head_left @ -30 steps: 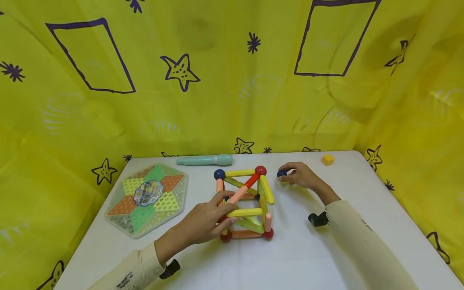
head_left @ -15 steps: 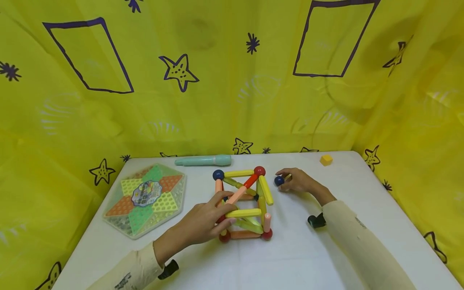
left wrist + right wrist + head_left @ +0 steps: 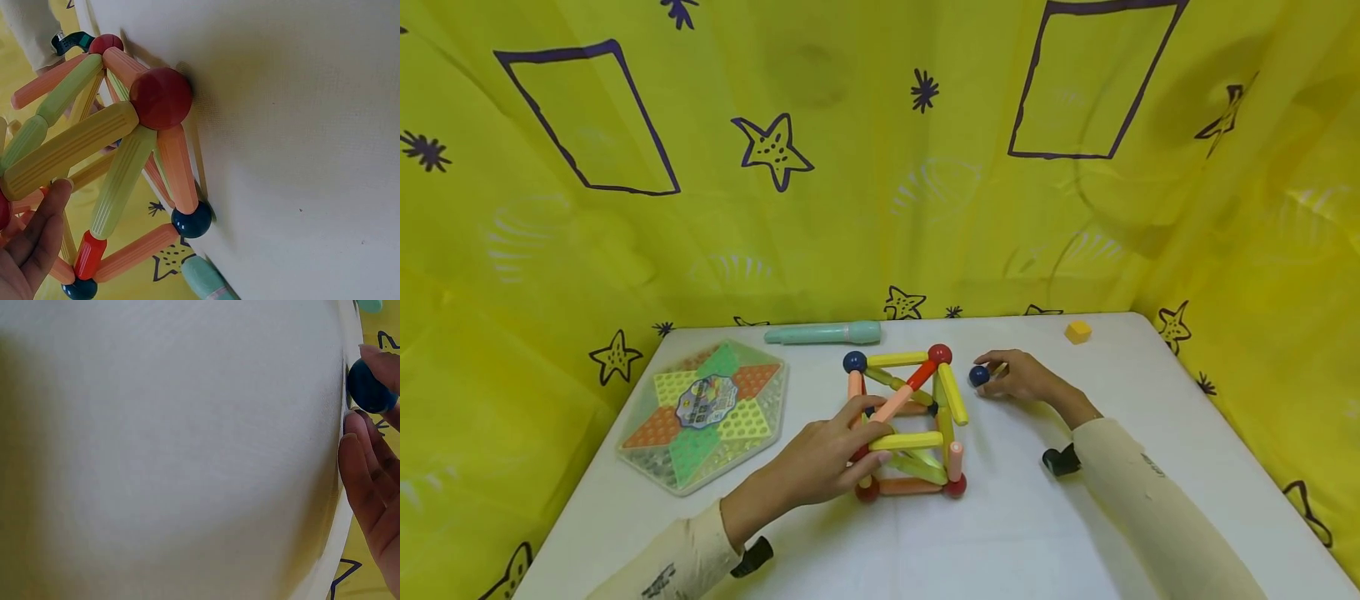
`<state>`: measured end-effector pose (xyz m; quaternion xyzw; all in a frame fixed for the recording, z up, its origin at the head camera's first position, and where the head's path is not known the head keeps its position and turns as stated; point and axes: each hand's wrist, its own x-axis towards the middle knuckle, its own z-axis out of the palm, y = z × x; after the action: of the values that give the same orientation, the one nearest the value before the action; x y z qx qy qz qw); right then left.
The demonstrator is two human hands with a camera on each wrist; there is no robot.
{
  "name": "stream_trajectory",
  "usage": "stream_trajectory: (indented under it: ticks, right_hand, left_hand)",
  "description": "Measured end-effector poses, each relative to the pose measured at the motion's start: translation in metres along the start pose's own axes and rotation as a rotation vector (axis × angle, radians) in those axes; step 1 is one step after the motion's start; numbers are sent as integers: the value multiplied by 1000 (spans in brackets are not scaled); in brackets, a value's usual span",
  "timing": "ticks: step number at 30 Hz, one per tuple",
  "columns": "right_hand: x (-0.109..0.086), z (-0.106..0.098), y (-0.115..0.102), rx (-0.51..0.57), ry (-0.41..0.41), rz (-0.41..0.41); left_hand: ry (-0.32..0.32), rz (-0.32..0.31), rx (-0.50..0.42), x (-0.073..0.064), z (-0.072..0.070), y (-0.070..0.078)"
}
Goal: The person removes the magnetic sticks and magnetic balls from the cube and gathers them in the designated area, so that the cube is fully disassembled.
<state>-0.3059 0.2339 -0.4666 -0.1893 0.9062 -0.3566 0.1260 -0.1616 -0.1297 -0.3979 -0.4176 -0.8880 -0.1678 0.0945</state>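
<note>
In the head view, a cube-like frame of magnetic rods and balls point(image 3: 908, 442) stands mid-table, with red and blue balls at its corners. My left hand point(image 3: 823, 450) grips its upper near-left corner, around a red ball point(image 3: 859, 454) where a yellow rod point(image 3: 910, 441) and an orange rod meet. The left wrist view shows those fingertips point(image 3: 61, 187) against the rods. Right of the frame, my right hand point(image 3: 1022, 377) pinches a loose dark blue ball point(image 3: 978, 376) between thumb and fingers, low at the table. The right wrist view shows this blue ball point(image 3: 370, 387) under the thumb.
A hexagonal board-game box point(image 3: 703, 412) lies at the left. Along the back edge rest a mint-green microphone-like stick point(image 3: 822, 332) and, further right, a small yellow cube point(image 3: 1078, 331). A yellow curtain point(image 3: 850, 233) hangs behind the white table point(image 3: 985, 542).
My right hand has brought the blue ball slightly nearer to me and a little left. The left hand has stayed on the frame's corner.
</note>
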Motion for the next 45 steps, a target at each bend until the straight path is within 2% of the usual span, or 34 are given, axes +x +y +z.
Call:
stream_trajectory:
  ticks: [9,16,19,23,26,28,33,37,45]
  right_hand:
    - [-9,-2,0,-14,-10,21]
    - [-35,-5,-4,-50,33,23]
    - [-53,-4,-13,-23,13,-55]
    - [-77,6,-32,40,-76,-185]
    - [-91,17,-49,100,-135,-232]
    - [-97,25,-59,129,-146,-261]
    - [-103,50,-75,144,-95,-354]
    - [-103,65,-81,71,-47,-400]
    - [-106,76,-86,-50,2,-457]
  left_hand:
    - [-10,-9,-3,-2,1,1]
    - [-19,-7,-7,-1,1,2]
    - [-20,-8,-8,0,1,2]
    - [-18,-8,0,-1,1,2]
    - [-8,-6,2,-1,1,1]
    - [-2,-5,2,-2,1,1]
    - [-2,-9,-4,-2,0,1]
    - [3,-12,-6,-1,-1,1]
    - [-8,-21,-12,-1,0,2]
